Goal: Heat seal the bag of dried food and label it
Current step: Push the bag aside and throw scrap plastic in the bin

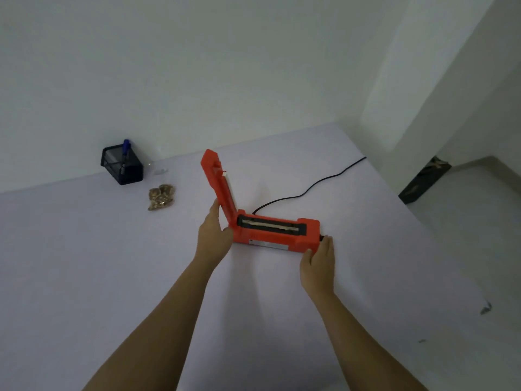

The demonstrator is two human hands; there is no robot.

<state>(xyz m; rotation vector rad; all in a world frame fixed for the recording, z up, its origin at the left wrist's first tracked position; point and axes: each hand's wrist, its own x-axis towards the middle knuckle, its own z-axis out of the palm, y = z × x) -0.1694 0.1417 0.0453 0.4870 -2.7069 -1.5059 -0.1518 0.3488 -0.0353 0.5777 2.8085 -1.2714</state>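
Note:
An orange heat sealer (270, 235) lies on the pale table (84, 263) with its lid arm raised upright at the left end. My left hand (212, 234) grips the sealer at the hinge end, fingers along the raised arm. At the right end, my right hand (320, 261) holds the body, fingers by a small black knob. A clear bag of brown dried food (161, 196) lies flat to the left of the sealer, apart from both hands. A blue pen (125, 155) stands in a black mesh holder (122, 166) at the back left.
The sealer's black cord (310, 187) runs back right across the table to the wall. A small clear item (160, 171) lies beside the mesh holder. The table's right edge drops to a floor with a dark box (424, 180). White walls stand behind.

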